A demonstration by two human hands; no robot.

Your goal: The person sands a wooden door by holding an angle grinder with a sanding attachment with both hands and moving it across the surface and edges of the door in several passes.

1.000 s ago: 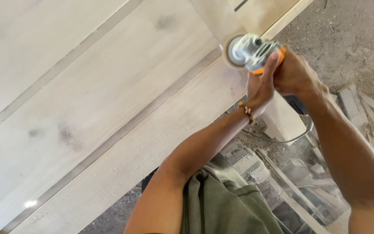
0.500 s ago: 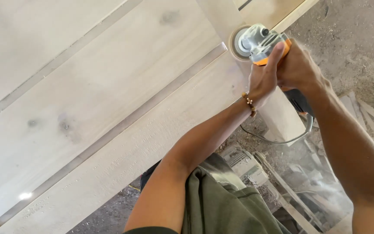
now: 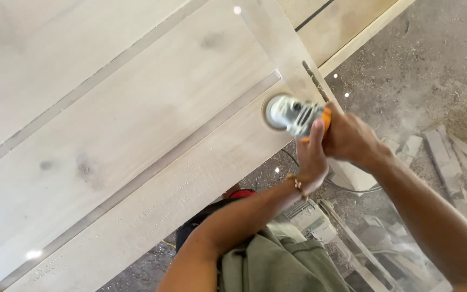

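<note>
Both hands grasp an orange and grey angle grinder (image 3: 295,116). The left hand (image 3: 312,162), a beaded bracelet (image 3: 298,185) at its wrist, wraps the body from below; the right hand (image 3: 349,138) closes around the rear. The grinder's disc lies against the pale wooden panel (image 3: 136,130) near its edge. Wood offcuts (image 3: 449,157) lie on the dusty floor (image 3: 417,65).

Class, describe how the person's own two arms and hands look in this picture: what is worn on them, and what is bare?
Both forearms are bare, with no gloves and no sleeves reaching them. The left hand has a thin beaded bracelet of amber and dark beads at the wrist. The right hand shows no ring, watch or band. An olive-green garment covers the body below the arms.
</note>
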